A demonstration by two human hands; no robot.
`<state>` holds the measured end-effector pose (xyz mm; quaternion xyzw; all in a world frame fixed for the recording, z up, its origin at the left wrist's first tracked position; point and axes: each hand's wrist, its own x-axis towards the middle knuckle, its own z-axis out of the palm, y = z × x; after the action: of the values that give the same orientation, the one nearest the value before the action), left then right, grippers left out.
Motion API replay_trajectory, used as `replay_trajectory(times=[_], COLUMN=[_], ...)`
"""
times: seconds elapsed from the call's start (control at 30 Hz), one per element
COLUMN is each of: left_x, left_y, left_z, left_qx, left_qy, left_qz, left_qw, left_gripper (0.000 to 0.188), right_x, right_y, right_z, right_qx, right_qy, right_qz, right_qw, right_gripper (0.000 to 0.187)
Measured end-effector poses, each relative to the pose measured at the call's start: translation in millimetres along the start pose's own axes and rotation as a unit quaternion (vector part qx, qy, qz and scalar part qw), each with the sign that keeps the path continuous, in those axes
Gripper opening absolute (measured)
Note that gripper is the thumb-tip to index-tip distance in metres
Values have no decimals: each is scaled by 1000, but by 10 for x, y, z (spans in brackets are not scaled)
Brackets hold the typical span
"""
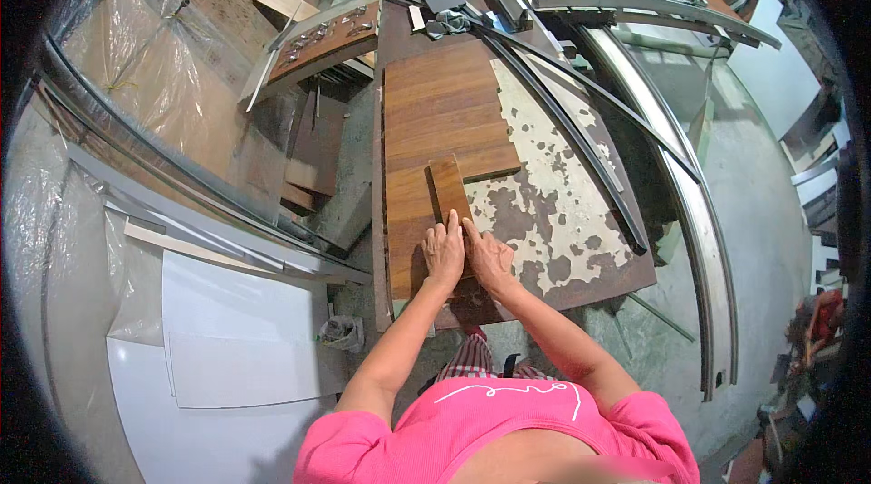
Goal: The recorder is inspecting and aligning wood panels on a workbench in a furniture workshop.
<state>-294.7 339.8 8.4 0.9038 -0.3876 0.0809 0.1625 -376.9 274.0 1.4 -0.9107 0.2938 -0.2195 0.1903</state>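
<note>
Left hand (pixel 444 253), fingers extended, and right hand (pixel 491 257), more curled, meet at a narrow wooden strip (pixel 448 185) atop wood-grain boards (pixel 440 112) on the tabletop (pixel 621 282), seemingly steadying it; whether either grips, I can't tell.

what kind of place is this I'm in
Likely a woodworking workshop: wood-grain boards lie on a worn table, with white sheets at left and a long metal rail at right.
</note>
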Motion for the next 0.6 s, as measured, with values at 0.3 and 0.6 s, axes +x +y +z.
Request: replay_trajectory(times=[0.3, 0.6], left_x=[781, 2089], left_y=[50, -38], left_z=[335, 783], left_qx=[-31, -36], left_qy=[23, 0], left_qz=[60, 84], left_qw=[997, 996], left_gripper=[40, 37], right_x=[680, 1886], right_y=[300, 567], right_z=[167, 399], right_qx=[-44, -95], right_qy=[10, 3], right_qz=[51, 66], right_qw=[998, 993], right_gripper=[41, 37])
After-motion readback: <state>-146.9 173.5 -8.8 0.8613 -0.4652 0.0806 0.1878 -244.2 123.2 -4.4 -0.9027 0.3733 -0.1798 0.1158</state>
